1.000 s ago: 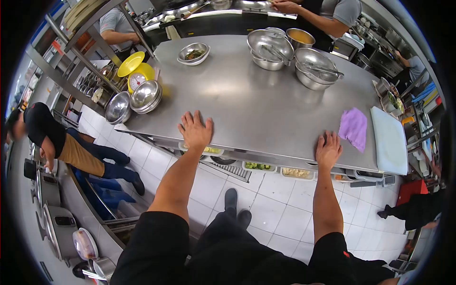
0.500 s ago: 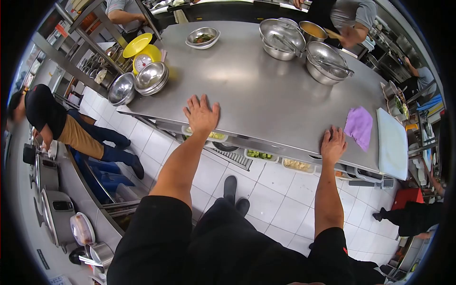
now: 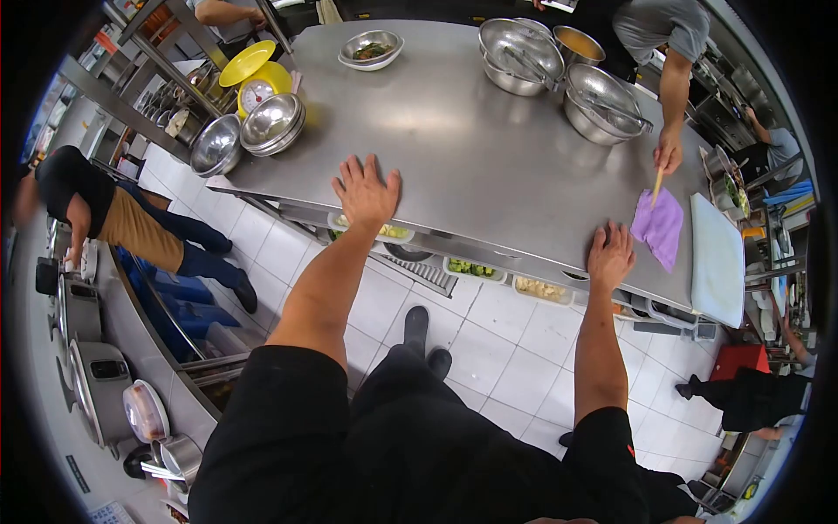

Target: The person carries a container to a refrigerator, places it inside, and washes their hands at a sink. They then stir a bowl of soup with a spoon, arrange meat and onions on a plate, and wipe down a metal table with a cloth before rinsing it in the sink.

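My left hand point(image 3: 367, 194) lies palm down near the front edge of the steel table point(image 3: 454, 166), fingers spread, holding nothing. Further right, my right hand point(image 3: 610, 255) rests on the same edge with its fingers slightly apart and nothing in it. Just beside it lies a crumpled purple cloth point(image 3: 659, 229). A co-worker's hand point(image 3: 668, 155) holds a wooden stick point(image 3: 657, 185), its lower end at the top of the cloth. To the right of the cloth is a white cutting board point(image 3: 717, 262).
Steel bowls point(image 3: 272, 124) and a yellow scale point(image 3: 263, 86) stand at the table's left. A bowl with food point(image 3: 371, 51) is at the back, larger bowls point(image 3: 602, 105) at the back right. Food containers point(image 3: 474, 269) sit below the edge. A person point(image 3: 144, 218) stands at left.
The co-worker's arm has reached forward over the table, bringing the wooden stick from the back right down to the purple cloth. My hands stay flat on the table; the view has shifted slightly.
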A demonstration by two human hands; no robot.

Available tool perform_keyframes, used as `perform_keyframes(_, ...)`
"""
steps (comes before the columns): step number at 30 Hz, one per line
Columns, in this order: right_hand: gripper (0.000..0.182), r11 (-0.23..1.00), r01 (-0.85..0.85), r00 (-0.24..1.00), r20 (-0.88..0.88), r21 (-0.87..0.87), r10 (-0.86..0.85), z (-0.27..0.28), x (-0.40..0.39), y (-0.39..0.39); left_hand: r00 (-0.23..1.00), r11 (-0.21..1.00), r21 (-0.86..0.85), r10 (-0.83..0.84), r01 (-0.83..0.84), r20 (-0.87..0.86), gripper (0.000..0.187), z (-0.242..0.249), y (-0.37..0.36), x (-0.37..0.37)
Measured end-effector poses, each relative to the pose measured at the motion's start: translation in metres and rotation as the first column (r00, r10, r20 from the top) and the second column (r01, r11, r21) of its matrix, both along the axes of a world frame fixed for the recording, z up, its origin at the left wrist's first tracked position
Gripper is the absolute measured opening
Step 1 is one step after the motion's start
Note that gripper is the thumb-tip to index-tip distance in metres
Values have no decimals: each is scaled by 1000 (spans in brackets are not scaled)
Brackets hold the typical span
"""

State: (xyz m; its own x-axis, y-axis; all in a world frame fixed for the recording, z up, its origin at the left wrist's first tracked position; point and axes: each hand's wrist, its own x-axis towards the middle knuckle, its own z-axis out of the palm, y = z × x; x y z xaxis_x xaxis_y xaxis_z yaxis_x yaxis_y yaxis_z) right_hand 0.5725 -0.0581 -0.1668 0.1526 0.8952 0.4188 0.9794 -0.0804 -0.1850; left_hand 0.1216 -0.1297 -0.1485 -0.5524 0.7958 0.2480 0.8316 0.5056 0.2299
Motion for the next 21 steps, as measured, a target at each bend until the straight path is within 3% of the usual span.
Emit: perform_keyframes(21, 43, 1000, 4, 1000, -21, -26, -4, 2, -2, 0, 999, 1000, -16, 20, -20, 26, 64, 2, 1, -1)
